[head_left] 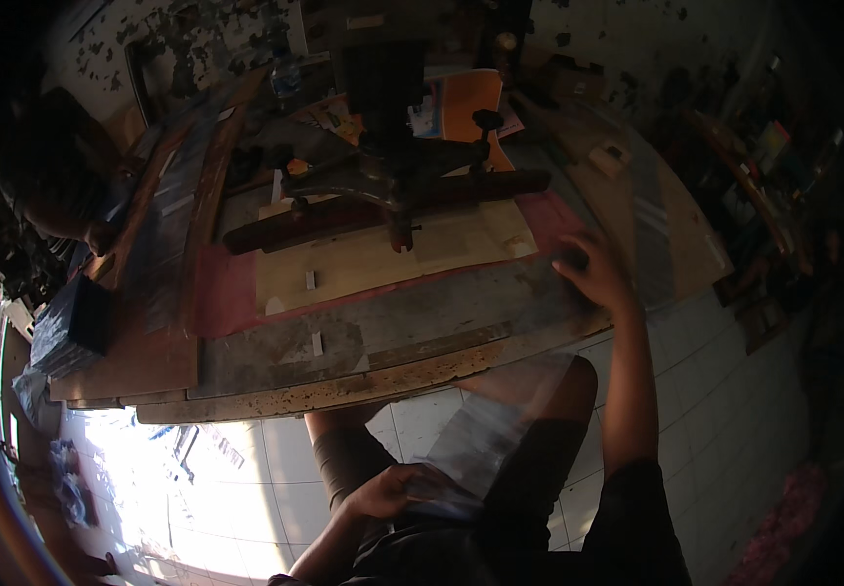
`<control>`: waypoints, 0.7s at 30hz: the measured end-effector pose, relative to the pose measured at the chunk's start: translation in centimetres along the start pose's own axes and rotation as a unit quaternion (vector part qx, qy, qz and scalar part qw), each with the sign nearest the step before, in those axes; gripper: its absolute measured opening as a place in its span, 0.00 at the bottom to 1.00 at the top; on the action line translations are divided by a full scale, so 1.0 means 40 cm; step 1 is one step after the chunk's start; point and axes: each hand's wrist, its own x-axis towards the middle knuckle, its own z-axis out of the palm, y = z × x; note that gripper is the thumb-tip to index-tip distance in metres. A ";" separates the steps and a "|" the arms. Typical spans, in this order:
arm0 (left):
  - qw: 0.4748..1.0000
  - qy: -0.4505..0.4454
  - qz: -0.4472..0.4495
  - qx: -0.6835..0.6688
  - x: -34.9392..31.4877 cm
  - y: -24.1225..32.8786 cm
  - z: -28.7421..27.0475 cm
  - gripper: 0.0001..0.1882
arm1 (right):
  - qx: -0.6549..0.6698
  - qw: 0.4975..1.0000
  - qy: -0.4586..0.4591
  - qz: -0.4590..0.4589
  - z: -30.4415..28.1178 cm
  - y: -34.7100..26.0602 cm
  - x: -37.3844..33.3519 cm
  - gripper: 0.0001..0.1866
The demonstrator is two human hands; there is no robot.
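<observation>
My left hand [389,491] is low in front of my lap, its fingers closed on a clear plastic bag or sheet [485,444]. The plastic spreads over my thighs toward the table edge and looks smeared by motion. My right hand [593,272] is at the right end of the pink sheet [551,221], fingers curved, with a gap between thumb and fingertips. I see nothing in it. Past it, a dark press [383,181] holds a long reddish-brown bar [319,220] over a yellowish board [383,264] lying on the pink sheet.
Small pale pieces lie on the board [311,280] and on the worn table [317,344]. Orange paper [471,103] and a clear bottle [286,80] are behind the press. A dark plastic-wrapped stack [70,327] stands left. Another person [61,166] is at the far left.
</observation>
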 end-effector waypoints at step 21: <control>0.999 0.010 0.029 0.008 0.007 0.027 0.022 0.20 | 0.116 0.990 -0.058 0.051 -0.005 0.002 0.071 0.19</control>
